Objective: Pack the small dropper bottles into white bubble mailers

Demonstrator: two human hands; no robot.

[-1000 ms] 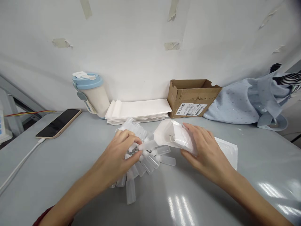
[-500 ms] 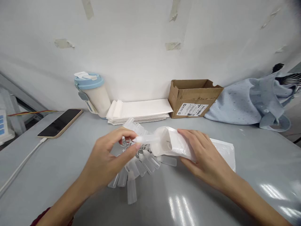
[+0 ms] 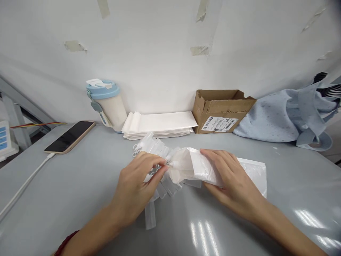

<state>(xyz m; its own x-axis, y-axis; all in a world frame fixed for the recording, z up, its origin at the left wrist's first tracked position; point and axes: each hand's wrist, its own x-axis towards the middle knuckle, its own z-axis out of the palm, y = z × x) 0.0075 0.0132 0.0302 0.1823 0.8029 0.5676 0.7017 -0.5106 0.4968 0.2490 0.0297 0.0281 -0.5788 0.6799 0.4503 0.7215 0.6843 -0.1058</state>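
My left hand [image 3: 141, 181] pinches the pointed tip of a small translucent squeeze bottle [image 3: 177, 164]. The bottle's body lies inside the mouth of a white padded envelope [image 3: 205, 165]. Wrapped round the envelope from the right, my right hand [image 3: 229, 172] keeps its mouth facing left. Beneath and behind my left hand spreads a pile of similar translucent bottles [image 3: 150, 144], partly hidden by the hand and the envelope. One loose bottle [image 3: 150, 216] sticks out toward the front.
Flat white envelopes [image 3: 160, 122] are stacked by the wall, between a blue-lidded cup [image 3: 110, 106] and an open cardboard box [image 3: 220, 112]. A light-blue bag [image 3: 277, 115] sits at right. A phone [image 3: 69, 137] with a white cable lies at left.
My left hand has moved right, taking the bottle deeper into the envelope's mouth. My right hand holds the envelope in nearly the same place. The view has shifted slightly.
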